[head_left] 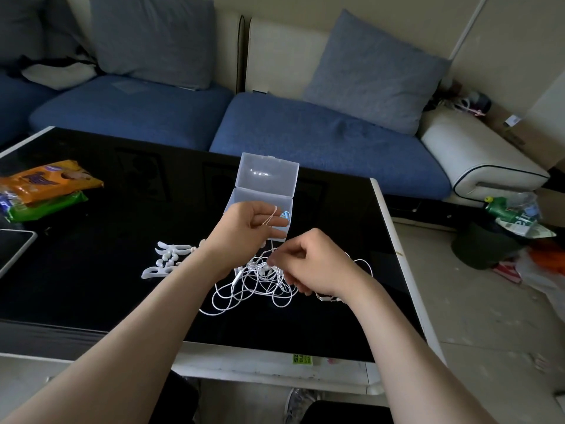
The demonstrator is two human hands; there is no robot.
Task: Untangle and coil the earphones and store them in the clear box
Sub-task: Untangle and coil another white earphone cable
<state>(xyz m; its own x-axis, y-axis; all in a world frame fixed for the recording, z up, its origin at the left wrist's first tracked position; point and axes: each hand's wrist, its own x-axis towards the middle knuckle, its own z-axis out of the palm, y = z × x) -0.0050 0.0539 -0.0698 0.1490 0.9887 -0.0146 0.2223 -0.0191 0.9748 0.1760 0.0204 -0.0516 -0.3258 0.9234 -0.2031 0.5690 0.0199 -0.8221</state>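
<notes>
A tangle of white earphones lies on the black glass table in front of me. My left hand is raised above the tangle and pinches a thin loop of cord between thumb and fingers. My right hand hovers just over the tangle's right side with its fingers curled, pinching a strand of the cord. Behind my hands stands the clear box with its hinged lid open and upright; something small and blue shows inside it.
White plastic ear hooks lie left of the tangle. Snack packets and a tablet sit at the table's left. A blue sofa runs behind the table. Clutter and a green bottle lie on the floor at right.
</notes>
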